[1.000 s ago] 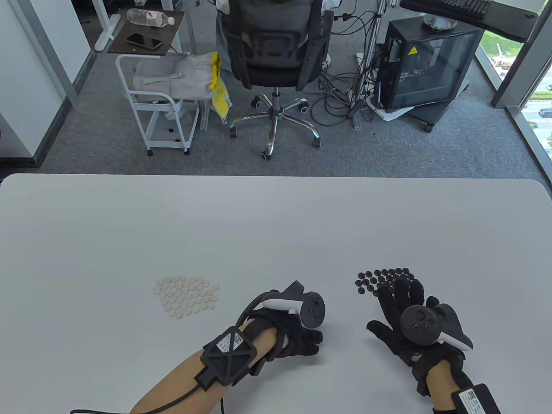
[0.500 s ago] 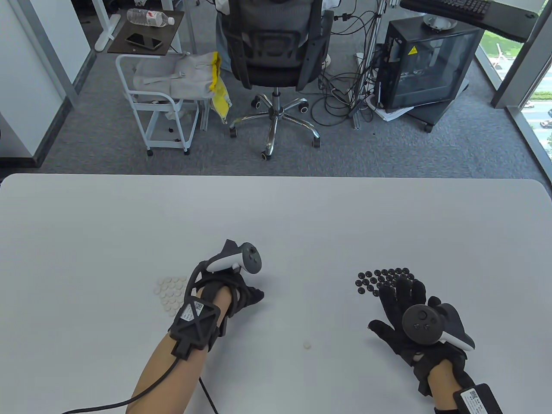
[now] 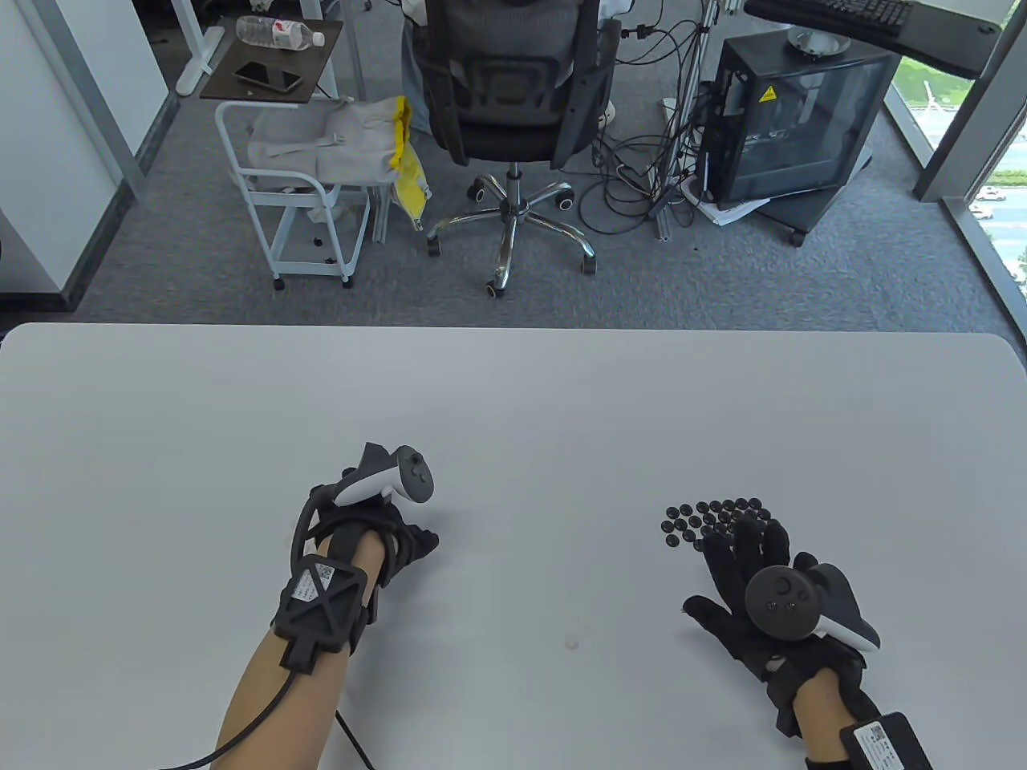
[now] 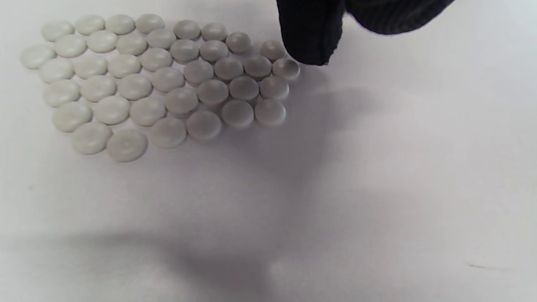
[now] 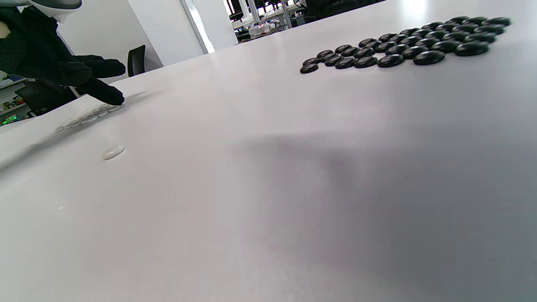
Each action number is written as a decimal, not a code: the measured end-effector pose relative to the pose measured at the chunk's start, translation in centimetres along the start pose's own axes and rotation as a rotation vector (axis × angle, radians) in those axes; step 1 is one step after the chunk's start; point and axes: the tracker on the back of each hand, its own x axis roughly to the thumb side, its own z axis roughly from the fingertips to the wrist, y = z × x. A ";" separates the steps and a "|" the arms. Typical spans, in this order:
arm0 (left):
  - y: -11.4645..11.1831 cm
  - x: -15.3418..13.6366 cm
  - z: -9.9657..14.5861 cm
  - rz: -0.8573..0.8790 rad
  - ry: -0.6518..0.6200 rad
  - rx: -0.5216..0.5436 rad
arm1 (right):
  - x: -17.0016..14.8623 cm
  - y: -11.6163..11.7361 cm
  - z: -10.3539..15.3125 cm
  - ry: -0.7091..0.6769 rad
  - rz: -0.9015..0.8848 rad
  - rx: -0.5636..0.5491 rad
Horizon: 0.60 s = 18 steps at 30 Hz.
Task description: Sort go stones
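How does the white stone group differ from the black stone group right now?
The white stone group is pale and matte; the black stone group is dark and glossy. The white group lies on the left of the table, under the left hand, whose fingertip is at its edge; the black group lies on the right, just beyond the right hand. One stray white stone lies apart; no black stray shows. Both are flat, tightly packed clusters.

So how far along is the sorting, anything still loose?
Mostly done: white stones packed in one patch, black stones in another by the right hand. In hand: the left hand has a fingertip at the white patch's edge. Left: one stray white stone lying alone between the hands.
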 end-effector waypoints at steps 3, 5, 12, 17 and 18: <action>0.1 1.1 1.0 -0.024 -0.059 0.018 | 0.0 0.0 0.0 0.001 -0.001 0.000; 0.0 2.5 1.8 -0.066 -0.117 0.028 | 0.0 0.0 -0.1 0.002 -0.001 0.002; -2.0 8.4 4.8 -0.228 -0.315 0.023 | 0.1 0.1 -0.1 0.004 -0.001 0.004; -4.7 12.5 5.8 -0.339 -0.436 -0.016 | 0.2 0.1 -0.1 0.003 0.000 0.005; -5.1 13.1 5.9 -0.348 -0.453 -0.025 | 0.2 0.1 -0.1 0.002 0.000 0.006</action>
